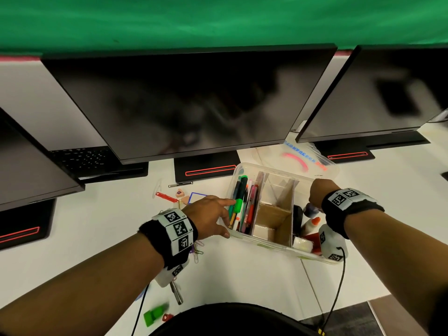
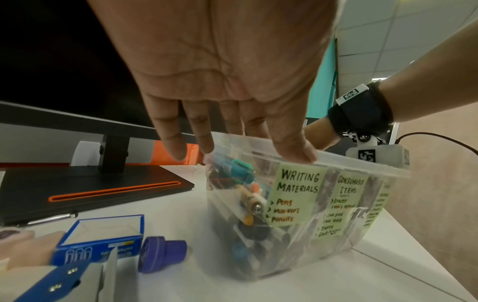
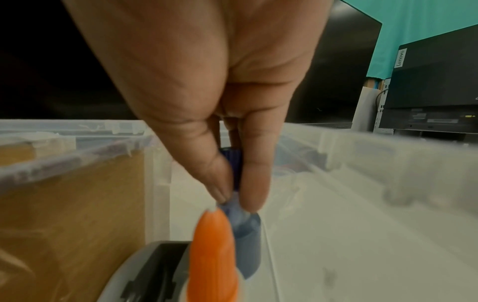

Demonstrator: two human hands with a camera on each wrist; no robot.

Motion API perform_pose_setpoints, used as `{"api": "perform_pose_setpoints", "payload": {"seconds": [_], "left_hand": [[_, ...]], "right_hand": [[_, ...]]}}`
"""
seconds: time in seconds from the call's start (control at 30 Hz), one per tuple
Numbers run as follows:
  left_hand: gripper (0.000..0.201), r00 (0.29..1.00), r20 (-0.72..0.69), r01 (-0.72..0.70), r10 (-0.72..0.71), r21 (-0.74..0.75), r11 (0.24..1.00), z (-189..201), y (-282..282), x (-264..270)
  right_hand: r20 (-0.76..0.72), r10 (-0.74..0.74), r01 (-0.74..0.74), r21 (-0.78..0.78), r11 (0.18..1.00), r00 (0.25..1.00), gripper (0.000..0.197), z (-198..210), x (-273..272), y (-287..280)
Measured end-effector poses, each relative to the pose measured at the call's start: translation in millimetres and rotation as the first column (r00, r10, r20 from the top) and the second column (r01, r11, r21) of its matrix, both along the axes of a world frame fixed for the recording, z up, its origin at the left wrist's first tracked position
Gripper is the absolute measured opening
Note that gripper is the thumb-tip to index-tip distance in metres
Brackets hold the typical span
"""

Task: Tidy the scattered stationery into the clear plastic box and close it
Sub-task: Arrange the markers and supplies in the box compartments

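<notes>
The clear plastic box (image 1: 264,242) stands open on the white desk, split by cardboard dividers. Its left compartment holds pens and markers (image 1: 242,204). My left hand (image 1: 225,218) lies with straight fingers at the box's near left corner; in the left wrist view the left hand (image 2: 245,151) has its thumb resting on the box rim (image 2: 362,163). My right hand (image 1: 311,209) reaches down into the right compartment. In the right wrist view the right hand (image 3: 232,196) pinches a small blue bottle (image 3: 245,230) by its neck, beside an orange-capped glue bottle (image 3: 212,255). The lid (image 1: 298,156) lies behind the box.
Left of the box lie a blue paper-clip box (image 2: 103,241), a purple bottle (image 2: 163,256), a red item (image 1: 166,197) and erasers (image 1: 179,192). Paper clips (image 1: 197,251), a metal tool (image 1: 176,293) and a green piece (image 1: 155,314) lie near the front edge. Monitors (image 1: 194,105) stand behind.
</notes>
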State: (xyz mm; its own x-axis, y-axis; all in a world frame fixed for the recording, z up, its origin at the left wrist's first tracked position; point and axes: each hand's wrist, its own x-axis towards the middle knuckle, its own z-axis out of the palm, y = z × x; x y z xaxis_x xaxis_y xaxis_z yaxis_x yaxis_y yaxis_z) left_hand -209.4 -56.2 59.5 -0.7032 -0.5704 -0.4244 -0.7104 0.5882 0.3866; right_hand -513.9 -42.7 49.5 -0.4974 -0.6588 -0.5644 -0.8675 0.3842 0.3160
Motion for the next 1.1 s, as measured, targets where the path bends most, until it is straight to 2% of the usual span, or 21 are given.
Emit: {"api": "perform_pose_setpoints", "payload": {"seconds": [0.1,0.2,0.27,0.4,0.47,0.57,0.67,0.77,0.9,0.97,1.03,1.1], "left_hand": [[0.032,1.0,0.002,0.006,-0.006,-0.001,1.0,-1.2,-0.7,0.5],[0.046,1.0,-0.026,0.003,-0.002,0.019,1.0,-4.4,-1.7,5.8],[0.05,0.99,-0.105,-0.088,0.091,0.036,0.995,-5.8,-4.8,11.3],[0.036,0.907,-0.221,-0.37,0.359,-0.008,0.929,-15.3,-29.7,30.3],[0.029,0.902,-0.155,-0.414,0.402,-0.058,0.908,-24.0,-45.2,43.6],[0.024,0.936,0.009,-0.35,0.352,-0.078,0.933,-41.4,-56.5,56.4],[0.021,0.947,0.115,-0.295,0.3,-0.058,0.954,-55.9,-53.7,56.9],[0.021,0.946,0.142,-0.275,0.291,-0.12,0.954,-67.7,-49.1,48.7],[0.02,0.898,0.127,-0.412,0.422,-0.1,0.906,-80.8,-44.3,47.7],[0.025,0.889,0.167,-0.414,0.426,-0.104,0.904,-87.1,-41.4,51.8],[0.031,0.877,0.215,-0.412,0.43,-0.123,0.903,-90.9,-38.1,55.3],[0.027,0.868,0.23,-0.42,0.44,-0.13,0.898,-92.7,-34.2,57.6]], "right_hand": [[0.009,-0.001,0.001,-0.004,1.0,1.0,0.039,0.4,-3.2,4.0],[0.02,0.023,-0.023,-0.034,0.999,1.0,0.043,3.1,-3.6,3.7],[0.018,0.024,-0.023,-0.032,0.999,1.0,0.04,6.3,-1.7,2.0],[0.012,-0.013,0.014,-0.169,0.986,1.0,0.027,14.2,-1.0,4.3],[0.031,0.006,0.002,-0.232,0.973,0.999,0.025,16.6,3.8,7.3],[0.113,0.115,-0.073,-0.324,0.943,0.987,0.031,20.5,18.2,14.9],[0.243,0.258,-0.152,-0.382,0.911,0.935,0.034,30.5,43.1,26.7],[0.314,0.368,-0.242,-0.376,0.895,0.875,0.035,40.3,61.8,38.2],[0.398,0.487,-0.348,-0.373,0.86,0.777,0.037,58.4,88.1,55.2],[0.429,0.55,-0.409,-0.381,0.829,0.716,0.032,56.5,101.8,64.6],[0.412,0.559,-0.448,-0.341,0.827,0.719,0.031,44.0,112.0,73.2],[0.376,0.557,-0.458,-0.324,0.828,0.74,0.034,25.7,116.3,80.2]]}}
